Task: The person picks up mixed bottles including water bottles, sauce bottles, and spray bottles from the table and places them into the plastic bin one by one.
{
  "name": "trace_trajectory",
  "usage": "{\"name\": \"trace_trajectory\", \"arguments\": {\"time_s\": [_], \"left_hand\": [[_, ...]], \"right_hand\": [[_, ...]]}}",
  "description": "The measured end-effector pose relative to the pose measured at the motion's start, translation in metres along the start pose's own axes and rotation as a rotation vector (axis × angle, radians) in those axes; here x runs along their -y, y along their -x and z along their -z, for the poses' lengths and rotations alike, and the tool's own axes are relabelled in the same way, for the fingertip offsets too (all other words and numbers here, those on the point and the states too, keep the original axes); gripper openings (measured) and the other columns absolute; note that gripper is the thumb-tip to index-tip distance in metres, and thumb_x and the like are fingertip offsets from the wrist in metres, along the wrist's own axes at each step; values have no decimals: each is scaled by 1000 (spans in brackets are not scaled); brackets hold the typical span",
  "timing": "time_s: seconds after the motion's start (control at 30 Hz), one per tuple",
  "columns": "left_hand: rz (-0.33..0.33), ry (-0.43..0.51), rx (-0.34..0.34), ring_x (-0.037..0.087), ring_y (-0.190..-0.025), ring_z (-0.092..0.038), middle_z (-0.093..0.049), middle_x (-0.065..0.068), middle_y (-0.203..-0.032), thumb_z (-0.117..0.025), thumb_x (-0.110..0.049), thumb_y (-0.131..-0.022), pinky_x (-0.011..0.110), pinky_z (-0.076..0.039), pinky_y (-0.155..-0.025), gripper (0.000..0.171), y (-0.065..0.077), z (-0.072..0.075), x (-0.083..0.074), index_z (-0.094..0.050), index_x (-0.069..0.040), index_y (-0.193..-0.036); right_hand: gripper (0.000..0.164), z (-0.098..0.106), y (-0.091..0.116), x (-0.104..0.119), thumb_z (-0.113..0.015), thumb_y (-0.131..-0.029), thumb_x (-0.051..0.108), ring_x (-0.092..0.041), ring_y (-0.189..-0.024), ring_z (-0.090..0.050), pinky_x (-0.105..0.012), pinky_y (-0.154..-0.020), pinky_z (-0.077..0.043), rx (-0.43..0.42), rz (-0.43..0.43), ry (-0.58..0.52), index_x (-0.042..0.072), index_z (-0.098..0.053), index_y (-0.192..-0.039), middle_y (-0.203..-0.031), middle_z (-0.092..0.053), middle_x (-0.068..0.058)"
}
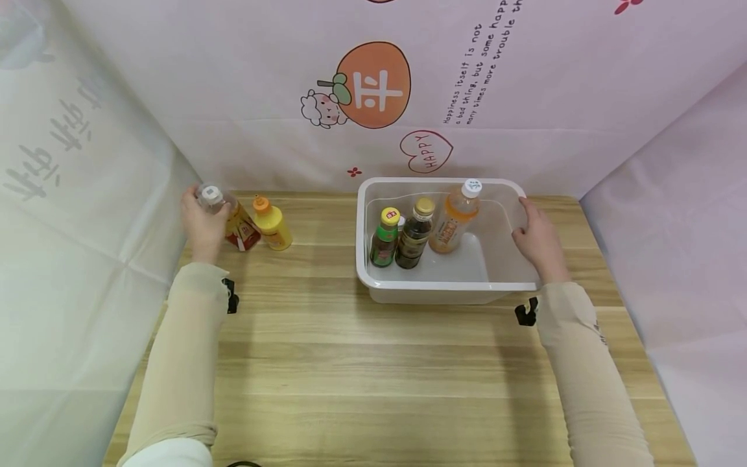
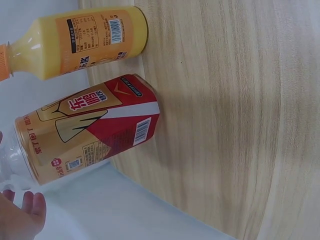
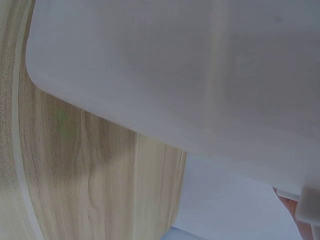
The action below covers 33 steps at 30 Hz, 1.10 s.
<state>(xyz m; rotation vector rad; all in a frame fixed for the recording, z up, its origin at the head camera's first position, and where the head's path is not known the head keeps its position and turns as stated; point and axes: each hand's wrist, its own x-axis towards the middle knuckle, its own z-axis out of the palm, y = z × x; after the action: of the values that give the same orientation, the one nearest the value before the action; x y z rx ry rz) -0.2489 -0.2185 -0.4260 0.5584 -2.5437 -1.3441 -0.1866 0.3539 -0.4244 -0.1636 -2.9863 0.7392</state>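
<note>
My left hand [image 1: 202,224] is round the clear upper part of a bottle with a red and gold label [image 1: 241,228]. In the left wrist view, fingers [image 2: 32,207] of that hand show beside the bottle's neck. Close by stands a yellow squeeze bottle with an orange nozzle cap [image 1: 274,227]. With the thumb over the rim, my right hand [image 1: 539,240] grips the right side of a white plastic bin [image 1: 446,285]. Inside it stand a green bottle with a yellow cap [image 1: 384,245], a dark bottle with a gold cap [image 1: 413,240] and a clear orange-labelled bottle [image 1: 452,224].
Everything stands on a wood-grain table [image 1: 373,370]. Behind it hangs a printed white sheet [image 1: 262,143], and more pale sheeting [image 1: 671,214] closes off both sides. The bin's wall [image 3: 150,75] fills most of the right wrist view.
</note>
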Motion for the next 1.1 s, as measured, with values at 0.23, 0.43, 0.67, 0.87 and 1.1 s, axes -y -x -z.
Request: {"name": "trace_trajectory", "arguments": {"time_s": [0.23,0.43,0.67,0.87,1.1], "left_hand": [[21,-1,10,28,-144,-25,-24,15,-154,-62,-17,-90,40,-20,-121,72,0,-1,0,-20,-7,-148],[40,32,37,29,-146,-23,-20,15,-156,-62,-19,-91,41,-21,-121,74,0,-2,2,-16,-10,-148],[45,75,39,29,-144,-26,-22,14,-155,-62,-18,-90,41,-25,-119,74,4,-2,2,-15,-13,-147],[64,93,17,26,-143,-29,-24,12,-153,-64,-21,-88,37,-28,-118,75,4,-2,4,-17,-15,-146],[24,157,-73,19,-136,-34,-28,11,-147,-67,-24,-85,30,-31,-116,71,3,-1,1,-24,-10,-140]], "right_hand": [[68,0,1,0,-45,-84,1,-56,-118,-43,-68,-97,-36,-1,-1,3,-3,-23,-148,-135,-38,-41],[68,1,1,0,-45,-84,1,-55,-118,-43,-67,-98,-36,1,-3,3,-3,-23,-148,-136,-38,-41],[68,1,1,1,-45,-85,2,-55,-118,-43,-68,-98,-36,10,-17,8,-2,-22,-149,-136,-38,-40],[68,1,1,2,-45,-85,3,-54,-117,-44,-68,-96,-37,12,-15,14,-1,-22,-149,-136,-39,-40],[69,1,1,1,-45,-85,2,-55,-118,-43,-68,-97,-37,15,-23,1,0,-21,-149,-138,-37,-39]]}}
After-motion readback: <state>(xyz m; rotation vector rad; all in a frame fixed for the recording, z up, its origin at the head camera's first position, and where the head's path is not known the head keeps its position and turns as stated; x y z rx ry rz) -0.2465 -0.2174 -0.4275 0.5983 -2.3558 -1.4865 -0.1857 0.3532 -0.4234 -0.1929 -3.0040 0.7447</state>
